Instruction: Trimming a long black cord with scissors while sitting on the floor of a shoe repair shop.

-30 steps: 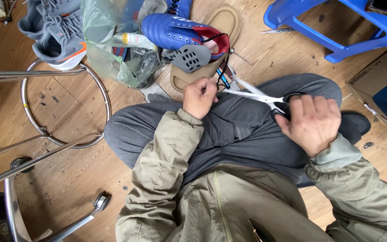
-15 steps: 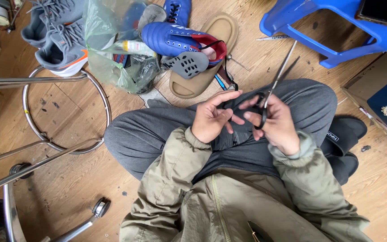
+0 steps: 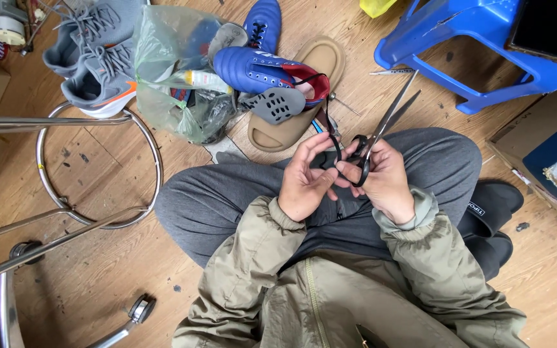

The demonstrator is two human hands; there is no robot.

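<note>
I sit cross-legged on a wooden floor. My right hand (image 3: 387, 183) grips the black handles of a pair of scissors (image 3: 388, 119), whose slightly parted blades point up and to the right. My left hand (image 3: 304, 183) meets it above my lap and pinches a thin dark cord (image 3: 333, 138). That cord runs up toward a blue football boot with a red lining (image 3: 259, 69), which lies on a tan slide sandal (image 3: 307, 90) in front of my knees.
A clear plastic bag of small items (image 3: 175, 71) and grey trainers (image 3: 95, 61) lie at the upper left. A metal stool frame (image 3: 66, 167) stands on the left. A blue plastic stool (image 3: 478, 45) holding a phone, plus cardboard boxes (image 3: 549, 148), occupy the right.
The scissors swung from lying across my lap to pointing up and right. My hands, apart a second ago, have come together over my lap around the cord.
</note>
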